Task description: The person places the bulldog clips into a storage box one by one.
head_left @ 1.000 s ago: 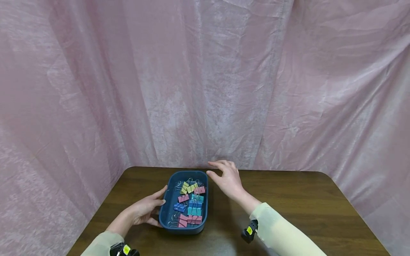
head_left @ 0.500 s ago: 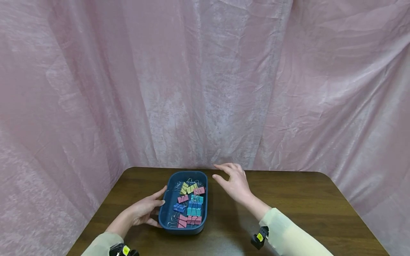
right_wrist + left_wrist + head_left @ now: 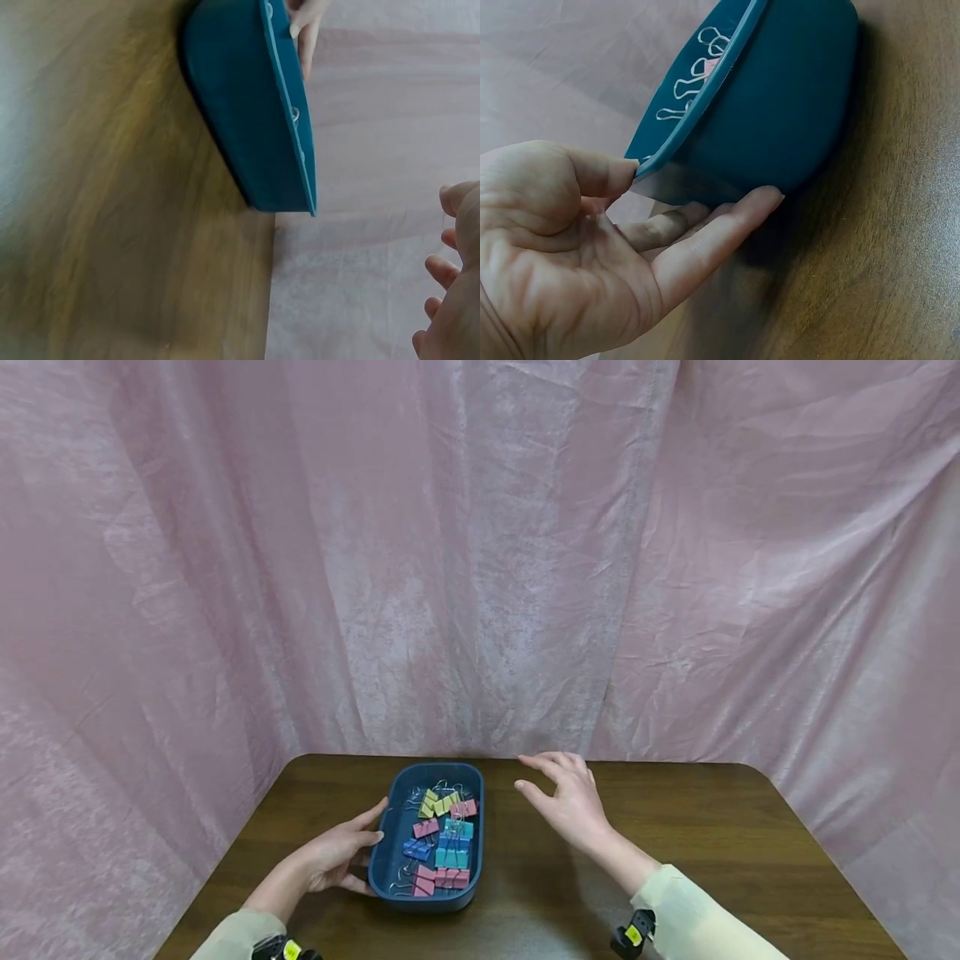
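A dark blue plastic box [image 3: 426, 904] stands on the table with several binder clips in it. I see yellow clips [image 3: 446, 804] at its far end, a teal clip [image 3: 452, 858] and a blue clip [image 3: 417, 849] around the middle, and pink clips [image 3: 452, 878] toward the near end. My left hand [image 3: 333, 857] holds the box's left side, thumb at the rim and fingers along the outer wall. To the right of the box, apart from it, my right hand [image 3: 572, 802] hovers over the table with fingers spread and nothing in them.
The dark brown wooden table [image 3: 712, 852] has rounded far corners. Behind it hangs a pink velvet curtain [image 3: 480, 568], close to the table's far edge. Black wrist cameras [image 3: 633, 933] sit on both sleeves.
My right hand has moved to the right, away from the box's rim. The left hand keeps its hold, and the box and clips stay as they were.
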Action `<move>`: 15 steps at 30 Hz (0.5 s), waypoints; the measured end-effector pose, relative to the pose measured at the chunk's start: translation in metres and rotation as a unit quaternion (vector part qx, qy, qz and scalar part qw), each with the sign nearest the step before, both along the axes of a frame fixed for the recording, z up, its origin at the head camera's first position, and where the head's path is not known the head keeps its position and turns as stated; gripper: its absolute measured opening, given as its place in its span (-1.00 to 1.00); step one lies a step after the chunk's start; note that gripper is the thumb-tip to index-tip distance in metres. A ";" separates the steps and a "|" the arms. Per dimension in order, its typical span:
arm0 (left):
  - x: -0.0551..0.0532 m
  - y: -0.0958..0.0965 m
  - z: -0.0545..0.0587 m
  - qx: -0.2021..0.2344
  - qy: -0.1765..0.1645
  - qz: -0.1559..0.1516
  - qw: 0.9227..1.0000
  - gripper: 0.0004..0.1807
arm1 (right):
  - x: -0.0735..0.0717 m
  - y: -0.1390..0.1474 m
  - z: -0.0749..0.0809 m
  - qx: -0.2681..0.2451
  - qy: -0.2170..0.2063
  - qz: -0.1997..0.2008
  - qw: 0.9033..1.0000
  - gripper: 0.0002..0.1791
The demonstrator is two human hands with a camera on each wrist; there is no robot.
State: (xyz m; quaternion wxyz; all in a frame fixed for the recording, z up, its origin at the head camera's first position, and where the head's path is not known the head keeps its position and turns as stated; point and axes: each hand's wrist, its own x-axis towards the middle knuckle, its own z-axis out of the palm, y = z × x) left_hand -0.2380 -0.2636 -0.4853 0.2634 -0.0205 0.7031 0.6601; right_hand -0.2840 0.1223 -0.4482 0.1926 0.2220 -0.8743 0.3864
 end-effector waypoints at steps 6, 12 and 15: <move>-0.001 0.004 0.003 -0.046 0.014 0.014 0.999 -0.25 | 0.009 0.022 -0.008 0.020 0.003 -0.012 1.000 -0.52; -0.001 0.003 0.006 -0.109 0.032 0.037 0.993 -0.26 | 0.012 0.040 -0.014 0.034 0.001 -0.027 0.999 -0.50; -0.001 0.003 0.007 -0.117 0.035 0.049 0.991 -0.25 | 0.011 0.049 -0.015 0.036 0.008 -0.033 0.999 -0.50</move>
